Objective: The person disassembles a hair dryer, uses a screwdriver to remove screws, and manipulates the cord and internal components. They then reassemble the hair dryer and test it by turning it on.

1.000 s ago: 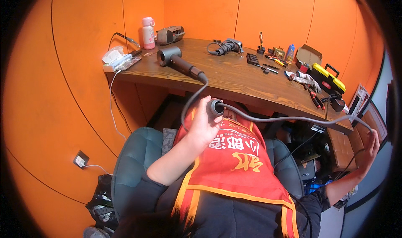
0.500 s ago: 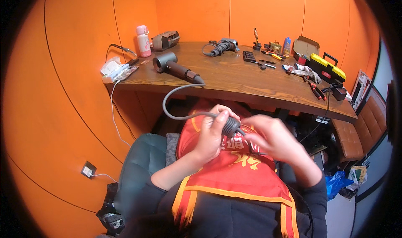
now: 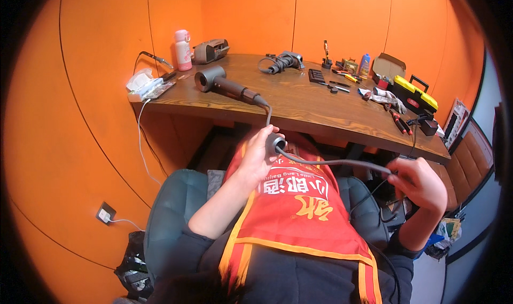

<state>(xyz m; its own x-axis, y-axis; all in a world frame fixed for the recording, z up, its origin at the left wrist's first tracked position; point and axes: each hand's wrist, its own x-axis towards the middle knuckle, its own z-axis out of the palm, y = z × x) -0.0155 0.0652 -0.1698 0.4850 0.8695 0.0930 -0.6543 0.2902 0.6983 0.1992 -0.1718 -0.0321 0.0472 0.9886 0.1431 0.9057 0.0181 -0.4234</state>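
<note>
Cord (image 3: 336, 162) is stretching from a collar (image 3: 274, 141) inside the left hand's (image 3: 260, 153) clamped fingers to the right hand's (image 3: 421, 184) pinching fingers; straightening seems the step, any next pull needing steady holding.

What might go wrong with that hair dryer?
The hair dryer lies near the front edge of the table, so a tug on the grey cord could drag it off. The cord runs through the dark cylindrical piece in the left hand, so it may snag if the right hand gripping it pulls.
</note>
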